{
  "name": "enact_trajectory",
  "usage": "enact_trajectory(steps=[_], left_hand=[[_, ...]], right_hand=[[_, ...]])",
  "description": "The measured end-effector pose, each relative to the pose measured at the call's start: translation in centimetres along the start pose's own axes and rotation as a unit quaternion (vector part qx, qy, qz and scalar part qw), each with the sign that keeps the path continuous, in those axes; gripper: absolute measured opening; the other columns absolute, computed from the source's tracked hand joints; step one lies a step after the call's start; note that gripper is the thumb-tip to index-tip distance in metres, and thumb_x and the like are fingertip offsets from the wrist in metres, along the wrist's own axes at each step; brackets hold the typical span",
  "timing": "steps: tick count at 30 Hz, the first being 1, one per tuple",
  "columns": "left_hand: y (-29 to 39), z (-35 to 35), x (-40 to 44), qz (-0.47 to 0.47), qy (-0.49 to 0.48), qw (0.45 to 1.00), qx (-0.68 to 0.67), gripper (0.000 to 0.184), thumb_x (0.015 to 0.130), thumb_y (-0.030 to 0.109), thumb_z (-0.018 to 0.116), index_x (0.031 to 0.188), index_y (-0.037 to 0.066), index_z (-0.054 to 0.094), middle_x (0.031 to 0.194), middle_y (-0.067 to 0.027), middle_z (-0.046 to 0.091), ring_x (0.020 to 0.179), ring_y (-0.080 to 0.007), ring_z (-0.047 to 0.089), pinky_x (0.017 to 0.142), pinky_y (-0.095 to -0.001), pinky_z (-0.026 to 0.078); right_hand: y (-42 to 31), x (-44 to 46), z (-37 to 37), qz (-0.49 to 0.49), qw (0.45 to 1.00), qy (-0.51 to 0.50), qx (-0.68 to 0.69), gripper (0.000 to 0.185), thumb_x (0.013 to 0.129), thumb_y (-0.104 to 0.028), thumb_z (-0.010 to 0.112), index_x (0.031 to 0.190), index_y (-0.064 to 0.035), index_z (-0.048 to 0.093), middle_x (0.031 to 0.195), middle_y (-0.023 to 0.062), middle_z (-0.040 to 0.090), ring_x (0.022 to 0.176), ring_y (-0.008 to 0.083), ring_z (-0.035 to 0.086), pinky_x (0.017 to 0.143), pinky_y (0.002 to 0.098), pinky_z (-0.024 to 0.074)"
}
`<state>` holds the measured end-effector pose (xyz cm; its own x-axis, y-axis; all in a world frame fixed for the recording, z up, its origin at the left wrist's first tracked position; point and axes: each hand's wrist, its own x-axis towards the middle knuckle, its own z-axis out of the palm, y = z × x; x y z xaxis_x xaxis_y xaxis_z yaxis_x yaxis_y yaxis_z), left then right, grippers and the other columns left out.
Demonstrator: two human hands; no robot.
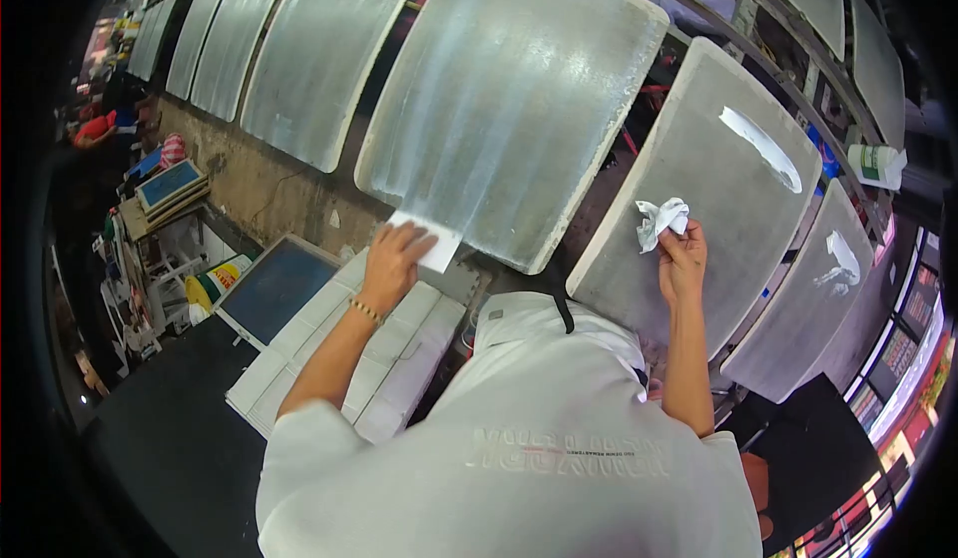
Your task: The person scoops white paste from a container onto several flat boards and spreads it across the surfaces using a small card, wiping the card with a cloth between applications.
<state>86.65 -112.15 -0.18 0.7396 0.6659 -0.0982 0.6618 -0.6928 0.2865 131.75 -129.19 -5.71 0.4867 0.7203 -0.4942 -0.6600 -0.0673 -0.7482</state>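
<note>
My left hand (391, 264) is slightly blurred and holds a flat white sheet (436, 246) at the near edge of a large grey panel (514, 89); whether it is paper or cloth I cannot tell. Pale streaks run lengthwise over that panel. Between the thumb and fingers of my right hand (683, 261) is a crumpled white tissue or rag (659, 223). This hand is over a second grey panel (699, 169), which bears a thick white smear (763, 147). Farther right, another grey panel (798, 308) has a smaller white smear (844, 259).
White boxes (409, 333) lie below my left arm, beside a blue framed screen (277, 288). A yellow-labelled bucket (215, 280) stands farther left. More grey panels (319, 49) line up to the left. A green-and-white tub (875, 166) is beyond a metal rail (798, 49) at right.
</note>
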Motion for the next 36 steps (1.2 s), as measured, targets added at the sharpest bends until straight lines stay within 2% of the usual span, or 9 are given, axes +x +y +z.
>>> enact_trajectory(steps=[2,4,9,13,17,21,26,35,36], left_hand=[[-0.2,-1.8,-0.5,-0.023,-0.046,0.997,-0.054,0.051,0.073,-0.004,0.061,0.119,0.016,0.075,0.121,-0.0099,0.070,0.120,-0.0306,0.063,0.108,-0.0526,0.044],[-2.2,-3.2,4.4,0.010,0.040,0.999,-0.035,0.051,0.072,-0.005,0.062,0.117,0.015,0.075,0.120,-0.0107,0.070,0.113,-0.0322,0.065,0.101,-0.0513,0.049],[-10.2,-4.8,28.8,0.139,0.204,0.969,0.003,0.037,0.079,-0.003,0.059,0.109,0.011,0.077,0.112,-0.0123,0.073,0.102,-0.0329,0.068,0.093,-0.0445,0.051],[-14.1,-5.4,45.9,0.094,0.176,0.980,0.003,0.040,0.080,0.002,0.056,0.109,0.016,0.079,0.110,-0.0102,0.074,0.100,-0.0344,0.068,0.092,-0.0415,0.054],[-16.7,-3.3,51.6,0.103,0.095,0.984,0.107,0.049,0.077,0.000,0.053,0.118,0.015,0.076,0.123,-0.0128,0.071,0.108,-0.0350,0.067,0.097,-0.0433,0.053],[-15.4,-4.6,47.5,0.114,0.051,0.991,0.052,0.049,0.076,-0.002,0.053,0.116,0.013,0.076,0.117,-0.0110,0.072,0.110,-0.0331,0.066,0.099,-0.0416,0.052],[-14.9,-3.2,32.4,0.163,0.082,0.983,0.013,0.041,0.072,-0.002,0.059,0.107,0.010,0.078,0.112,-0.0094,0.073,0.102,-0.0317,0.068,0.091,-0.0420,0.055],[-6.5,-0.3,-3.4,-0.018,0.054,0.998,-0.004,0.056,0.068,-0.010,0.057,0.116,0.013,0.076,0.122,-0.0098,0.070,0.119,-0.0306,0.063,0.103,-0.0493,0.047],[-6.4,-0.3,-5.6,-0.041,-0.006,0.999,-0.023,0.054,0.070,-0.008,0.058,0.116,0.015,0.076,0.120,-0.0090,0.071,0.119,-0.0301,0.064,0.105,-0.0509,0.046]], right_hand=[[0.0,0.5,0.8,0.003,1.000,-0.020,-0.005,0.035,0.088,0.011,0.070,0.114,-0.0063,0.054,0.114,0.0068,0.065,0.106,0.0183,0.065,0.091,0.0318,0.0545],[0.2,0.4,1.2,0.020,0.999,-0.008,-0.031,0.036,0.087,0.012,0.071,0.112,-0.0069,0.053,0.114,0.0067,0.065,0.105,0.0182,0.065,0.093,0.0321,0.0534],[-1.0,-2.1,1.6,-0.004,0.999,0.018,-0.039,0.038,0.084,0.014,0.072,0.111,-0.0064,0.054,0.111,0.0070,0.065,0.104,0.0179,0.066,0.094,0.0325,0.0530],[-0.6,-4.7,-1.3,-0.063,0.995,0.027,-0.079,0.039,0.084,0.014,0.073,0.111,-0.0058,0.054,0.108,0.0068,0.067,0.102,0.0181,0.066,0.093,0.0335,0.0536],[-0.2,-6.8,-2.2,-0.044,0.993,0.098,-0.056,0.039,0.084,0.014,0.073,0.112,-0.0049,0.055,0.107,0.0071,0.068,0.101,0.0184,0.067,0.093,0.0335,0.0541],[1.7,-6.7,-2.9,-0.027,0.995,0.088,-0.047,0.037,0.085,0.014,0.072,0.113,-0.0044,0.056,0.110,0.0082,0.067,0.102,0.0186,0.067,0.093,0.0333,0.0543],[1.7,-4.3,-0.3,-0.004,0.998,0.052,-0.046,0.037,0.085,0.014,0.071,0.114,-0.0042,0.056,0.110,0.0080,0.067,0.103,0.0185,0.066,0.093,0.0327,0.0537],[2.6,-0.7,0.9,0.023,0.997,-0.040,-0.055,0.038,0.086,0.016,0.069,0.114,-0.0049,0.055,0.114,0.0085,0.067,0.105,0.0182,0.067,0.092,0.0310,0.0549],[2.6,-0.5,1.0,0.024,0.996,-0.058,-0.058,0.038,0.086,0.016,0.069,0.114,-0.0050,0.055,0.113,0.0083,0.066,0.105,0.0182,0.067,0.093,0.0311,0.0548]])
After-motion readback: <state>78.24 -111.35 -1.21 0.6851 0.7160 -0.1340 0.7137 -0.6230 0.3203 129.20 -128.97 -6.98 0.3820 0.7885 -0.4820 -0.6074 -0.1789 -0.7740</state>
